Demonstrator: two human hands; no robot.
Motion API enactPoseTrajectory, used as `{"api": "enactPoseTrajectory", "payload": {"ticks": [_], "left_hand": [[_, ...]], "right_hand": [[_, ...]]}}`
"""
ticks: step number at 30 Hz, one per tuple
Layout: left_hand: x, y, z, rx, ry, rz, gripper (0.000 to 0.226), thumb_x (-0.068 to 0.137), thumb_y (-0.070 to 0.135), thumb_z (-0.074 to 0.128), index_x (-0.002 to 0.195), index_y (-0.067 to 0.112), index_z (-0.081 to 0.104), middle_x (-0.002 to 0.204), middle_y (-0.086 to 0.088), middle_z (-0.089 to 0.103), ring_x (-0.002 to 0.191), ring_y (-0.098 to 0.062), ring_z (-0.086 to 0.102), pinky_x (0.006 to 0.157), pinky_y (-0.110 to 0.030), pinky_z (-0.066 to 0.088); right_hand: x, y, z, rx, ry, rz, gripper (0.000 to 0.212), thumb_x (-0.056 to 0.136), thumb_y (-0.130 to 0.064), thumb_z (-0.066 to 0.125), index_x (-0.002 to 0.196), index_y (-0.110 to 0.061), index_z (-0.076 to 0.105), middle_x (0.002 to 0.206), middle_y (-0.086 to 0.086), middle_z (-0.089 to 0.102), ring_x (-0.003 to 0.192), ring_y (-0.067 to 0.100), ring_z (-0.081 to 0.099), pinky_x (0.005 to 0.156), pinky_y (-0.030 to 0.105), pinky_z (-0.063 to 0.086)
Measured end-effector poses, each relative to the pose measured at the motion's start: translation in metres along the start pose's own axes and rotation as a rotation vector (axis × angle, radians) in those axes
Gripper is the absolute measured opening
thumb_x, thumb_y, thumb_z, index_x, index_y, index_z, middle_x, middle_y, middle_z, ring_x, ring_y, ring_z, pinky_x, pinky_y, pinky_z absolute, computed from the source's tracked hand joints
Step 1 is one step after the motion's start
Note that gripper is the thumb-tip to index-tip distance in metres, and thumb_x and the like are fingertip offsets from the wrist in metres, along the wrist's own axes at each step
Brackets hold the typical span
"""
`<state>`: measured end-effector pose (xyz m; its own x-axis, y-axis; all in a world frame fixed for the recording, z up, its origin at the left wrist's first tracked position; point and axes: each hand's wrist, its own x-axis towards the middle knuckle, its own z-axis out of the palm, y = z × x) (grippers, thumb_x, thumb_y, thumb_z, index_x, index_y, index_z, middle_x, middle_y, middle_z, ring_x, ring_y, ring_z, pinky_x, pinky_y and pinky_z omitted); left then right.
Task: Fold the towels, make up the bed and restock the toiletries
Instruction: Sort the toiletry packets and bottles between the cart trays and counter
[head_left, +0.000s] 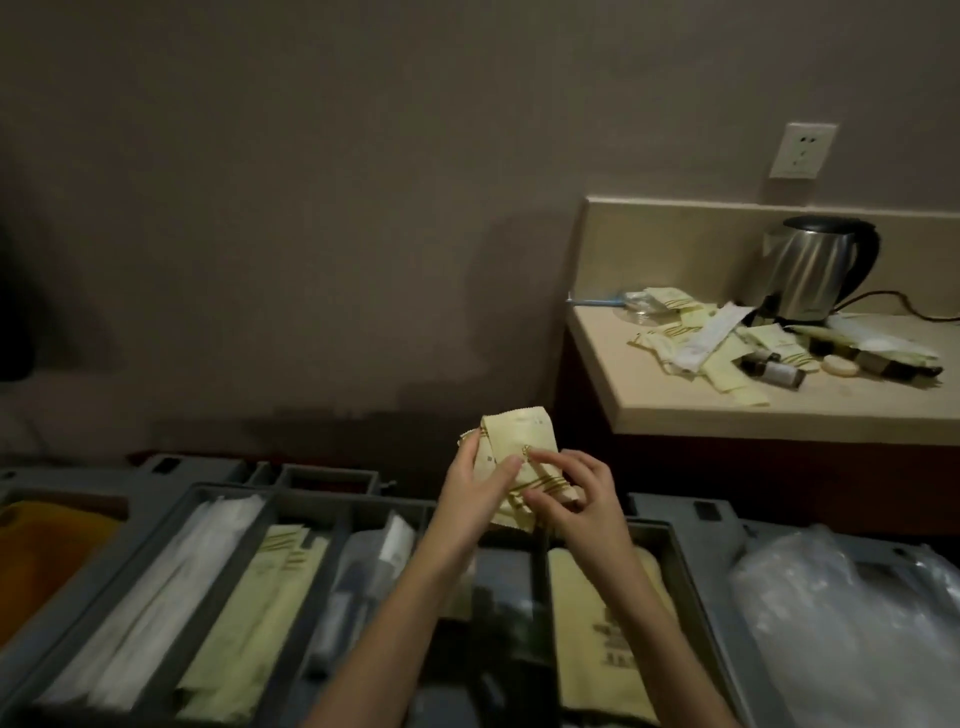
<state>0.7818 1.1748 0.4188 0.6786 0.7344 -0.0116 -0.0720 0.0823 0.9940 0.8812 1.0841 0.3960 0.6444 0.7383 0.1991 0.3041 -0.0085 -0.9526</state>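
We hold a small stack of yellow sachets over the cart tray, left hand cupping it, right hand fingers pinching the front one. Loose sachets could slip into the wrong compartment; the desk beyond is cluttered at its near edge.

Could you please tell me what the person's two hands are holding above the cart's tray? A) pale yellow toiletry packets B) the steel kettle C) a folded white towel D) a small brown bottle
A: the left hand and right hand together grip pale yellow toiletry packets above the grey compartment tray; the kettle stands on the counter.
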Motion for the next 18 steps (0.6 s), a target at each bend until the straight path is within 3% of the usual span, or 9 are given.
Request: {"api": "enactPoseTrajectory", "payload": {"ticks": [3, 9, 13, 18], "left_hand": [[-0.023, -0.012, -0.052, -0.072, 0.041, -0.051, 0.028, 0.095, 0.014, 0.055, 0.121, 0.023, 0.051, 0.109, -0.005, 0.067, 0.09, -0.017, 0.07, 0.069, -0.029, 0.057], [-0.061, -0.046, -0.129, -0.108, 0.1, -0.146, 0.033, 0.096, 0.015, 0.051, 0.129, 0.02, 0.046, 0.11, -0.005, 0.067, 0.088, -0.017, 0.07, 0.069, -0.032, 0.057], [-0.078, -0.055, -0.166, -0.086, 0.079, -0.18, 0.037, 0.096, 0.018, 0.053, 0.131, 0.023, 0.045, 0.112, -0.002, 0.066, 0.093, -0.017, 0.069, 0.077, -0.037, 0.058], [-0.096, -0.058, -0.199, -0.106, 0.045, -0.244, 0.033, 0.096, 0.021, 0.052, 0.125, 0.034, 0.041, 0.113, 0.0, 0.063, 0.095, -0.02, 0.068, 0.07, -0.034, 0.057]], "right_hand": [[-0.022, -0.002, 0.05, -0.053, -0.1, -0.018, 0.044, 0.081, -0.012, 0.071, 0.106, -0.046, 0.058, 0.125, -0.011, 0.041, 0.112, 0.004, 0.047, 0.078, 0.012, 0.05], [-0.069, 0.004, 0.136, -0.03, -0.144, 0.041, 0.059, 0.084, -0.003, 0.065, 0.112, -0.052, 0.046, 0.116, -0.018, 0.037, 0.104, 0.004, 0.051, 0.072, 0.015, 0.053], [-0.083, 0.002, 0.166, -0.072, -0.171, 0.063, 0.061, 0.081, -0.005, 0.069, 0.113, -0.051, 0.044, 0.114, -0.021, 0.036, 0.106, 0.001, 0.047, 0.08, 0.02, 0.054], [-0.101, -0.003, 0.199, -0.022, -0.219, 0.144, 0.054, 0.081, -0.002, 0.067, 0.113, -0.04, 0.045, 0.117, -0.008, 0.038, 0.096, 0.007, 0.055, 0.064, 0.014, 0.053]]}}
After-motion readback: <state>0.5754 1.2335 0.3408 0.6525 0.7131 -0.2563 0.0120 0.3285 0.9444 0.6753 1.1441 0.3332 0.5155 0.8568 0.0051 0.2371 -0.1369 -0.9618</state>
